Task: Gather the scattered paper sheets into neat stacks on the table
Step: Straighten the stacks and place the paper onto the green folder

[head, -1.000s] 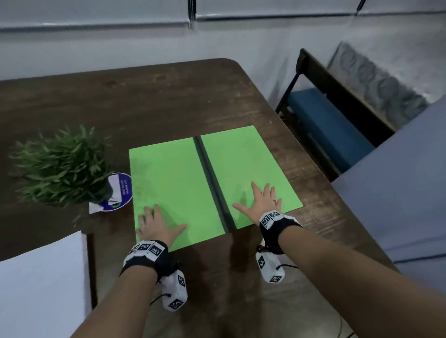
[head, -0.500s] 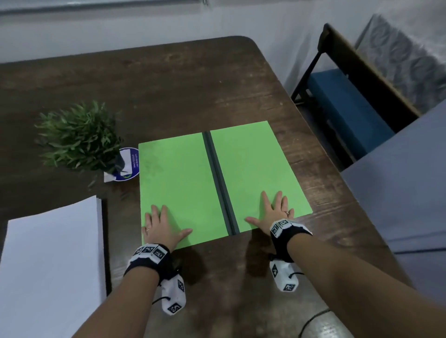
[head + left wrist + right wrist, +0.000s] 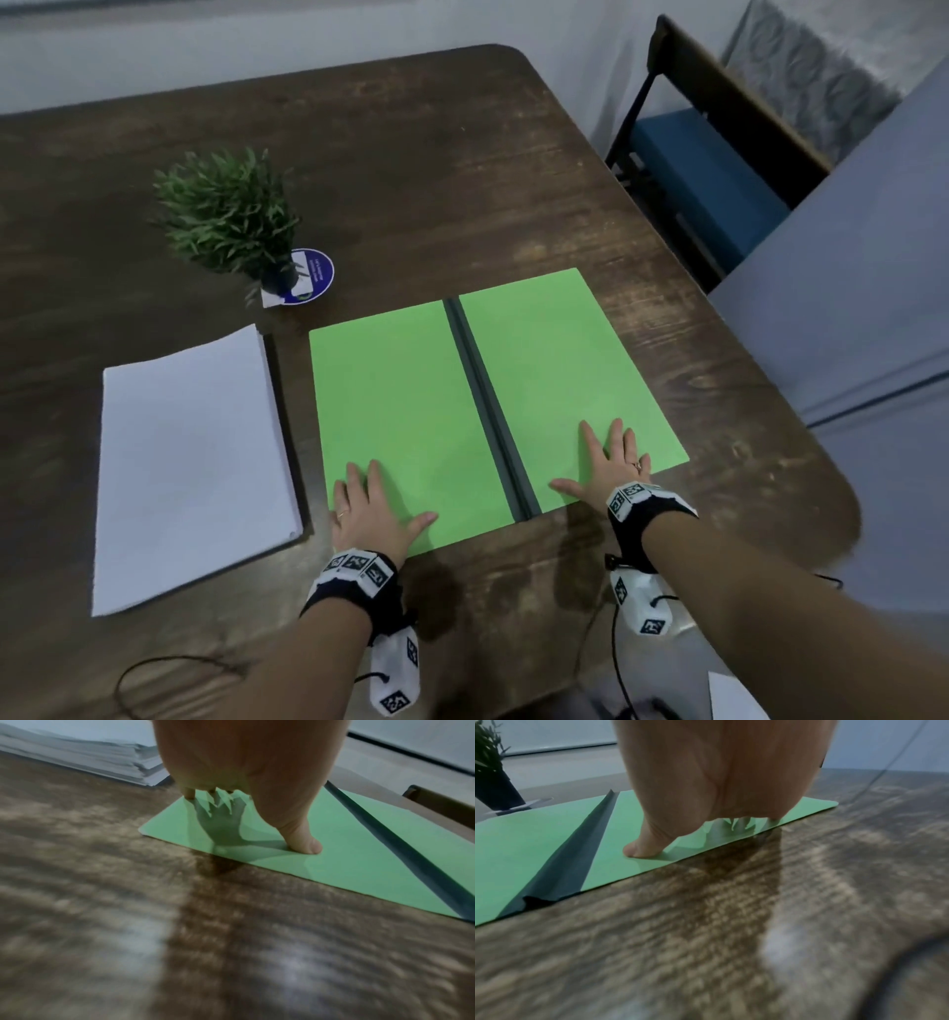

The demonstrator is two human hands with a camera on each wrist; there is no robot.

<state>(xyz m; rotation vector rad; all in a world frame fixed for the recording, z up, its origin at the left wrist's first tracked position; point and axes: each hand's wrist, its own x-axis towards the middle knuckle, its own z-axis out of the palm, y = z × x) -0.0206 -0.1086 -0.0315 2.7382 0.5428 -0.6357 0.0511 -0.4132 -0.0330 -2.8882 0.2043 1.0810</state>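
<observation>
Still flat, our left hand [image 3: 372, 509] and right hand [image 3: 608, 465] press the open green folder [image 3: 411, 411], fingers spread wide. Now the white paper stack [image 3: 190, 462] shows fully beside it, the potted plant [image 3: 231, 216] behind.

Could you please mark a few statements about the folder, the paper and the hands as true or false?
1. Both hands lie flat on the open green folder. True: the left hand rests on its left half, the right hand on its right half.
2. The white paper stack lies right of the folder. False: it lies to its left.
3. The small plant stands on the paper stack. False: it stands on the table, beyond the stack.
4. A dark strip runs down the folder's middle. True.
5. The right hand grips a sheet. False: its fingers are spread flat and hold nothing.
</observation>
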